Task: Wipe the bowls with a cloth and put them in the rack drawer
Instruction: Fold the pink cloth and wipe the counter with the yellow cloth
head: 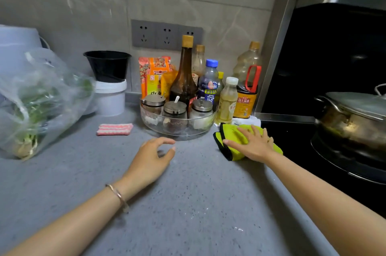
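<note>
Right hand (253, 147) lies flat, fingers straight, on the lime-green, black-edged cloth (231, 136) on the grey speckled counter (188, 203). Left hand (152, 159) hovers loosely curled, empty. Bowls, rack drawer: not in view. Risk: lifting the cloth could topple the pale plastic bottle (226, 101) just beside it.

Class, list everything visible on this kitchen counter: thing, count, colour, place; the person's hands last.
green cloth: 1, yellow-green, right, by stove
striped cloth: 1, pink-white, left of tray
tray: 1, clear glass, centre
jars: 3, metal-lidded, in tray
bottles: several, mixed, behind jars
tub: 1, white, under black container
bag of greens: 1, clear, left
pot: 1, steel, on stove
left hand: 1, empty, over counter
right hand: 1, flat on green cloth
</note>
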Demonstrator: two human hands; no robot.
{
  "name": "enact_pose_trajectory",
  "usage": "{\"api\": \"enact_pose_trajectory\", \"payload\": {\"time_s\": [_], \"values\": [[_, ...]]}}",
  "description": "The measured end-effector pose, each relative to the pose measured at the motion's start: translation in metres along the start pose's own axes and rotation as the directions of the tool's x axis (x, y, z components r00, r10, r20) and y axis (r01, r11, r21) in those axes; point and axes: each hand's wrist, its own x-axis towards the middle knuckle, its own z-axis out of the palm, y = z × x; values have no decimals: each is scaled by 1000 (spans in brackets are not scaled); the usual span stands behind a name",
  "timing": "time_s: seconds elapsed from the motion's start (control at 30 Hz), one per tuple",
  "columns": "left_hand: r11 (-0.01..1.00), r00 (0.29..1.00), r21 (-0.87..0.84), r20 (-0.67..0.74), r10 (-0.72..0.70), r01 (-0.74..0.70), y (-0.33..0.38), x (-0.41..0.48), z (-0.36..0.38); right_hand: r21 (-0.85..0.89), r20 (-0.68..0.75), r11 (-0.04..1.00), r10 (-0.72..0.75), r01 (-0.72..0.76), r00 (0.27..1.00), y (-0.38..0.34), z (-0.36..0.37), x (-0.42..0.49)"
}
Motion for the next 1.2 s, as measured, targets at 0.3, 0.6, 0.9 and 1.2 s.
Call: {"api": "enact_pose_trajectory", "payload": {"time_s": [0.3, 0.6, 0.9, 1.2], "values": [[1000, 999, 22, -30, 16, -16, 7, 3, 6, -137, 130, 989, 66, -48, 989, -6, 12, 47], [998, 998, -14, 23, -58, 59, 42, -24, 11, -215, 163, 976, 12, 23, 987, 19, 8, -14], [990, 985, 102, 136, -110, 96, 100, -61, 68, -176, 229, 968, -136, 178, 964, 59, -12, -119], [926, 956, 363, 219, -193, 104, 111, -87, 78, -180, 152, 970, -137, 164, 979, 60, -6, -133]]}}
